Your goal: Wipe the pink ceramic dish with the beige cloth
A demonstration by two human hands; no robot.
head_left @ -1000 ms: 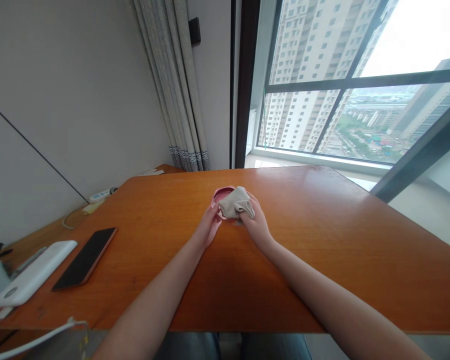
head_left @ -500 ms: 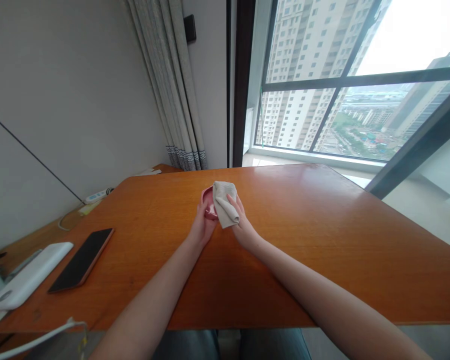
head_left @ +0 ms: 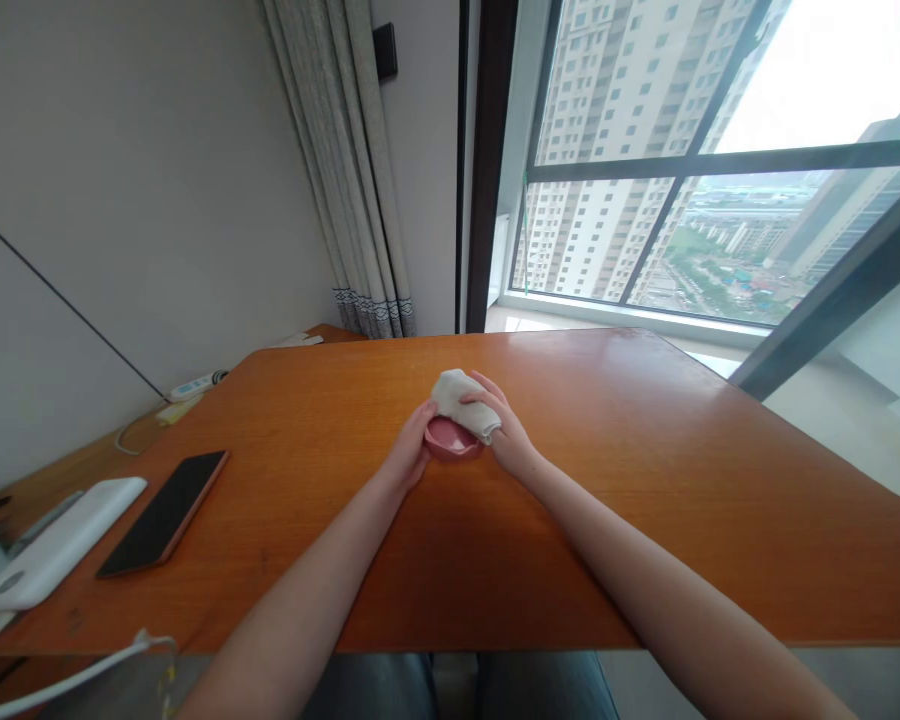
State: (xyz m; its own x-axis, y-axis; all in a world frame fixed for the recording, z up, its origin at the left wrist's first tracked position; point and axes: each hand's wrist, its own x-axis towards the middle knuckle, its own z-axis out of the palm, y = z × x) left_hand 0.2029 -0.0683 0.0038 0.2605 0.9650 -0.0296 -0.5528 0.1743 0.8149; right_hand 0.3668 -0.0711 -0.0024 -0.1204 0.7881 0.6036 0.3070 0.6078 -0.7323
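Observation:
My left hand [head_left: 409, 447] grips the left side of a small pink bowl [head_left: 452, 441], held over the wooden table [head_left: 330, 400]. A pale, folded cloth [head_left: 461, 394] lies across the bowl's far rim. My right hand [head_left: 506, 430] is closed on this cloth, its fingers bent over the top. The cloth covers the far part of the bowl, while the near part of its inside shows.
To the left lie a dark phone [head_left: 166, 512] and a white power bank [head_left: 64, 540] with a white cable [head_left: 90, 680] nearby. A power strip [head_left: 193, 387] sits by the wall. A curtain [head_left: 360, 200] hangs beyond the table's far edge, beside a large window.
The cloth has shifted from the bowl's right side to its far rim, bunching under my right hand. The bowl has moved slightly right and nearer, and more of its inside faces me.

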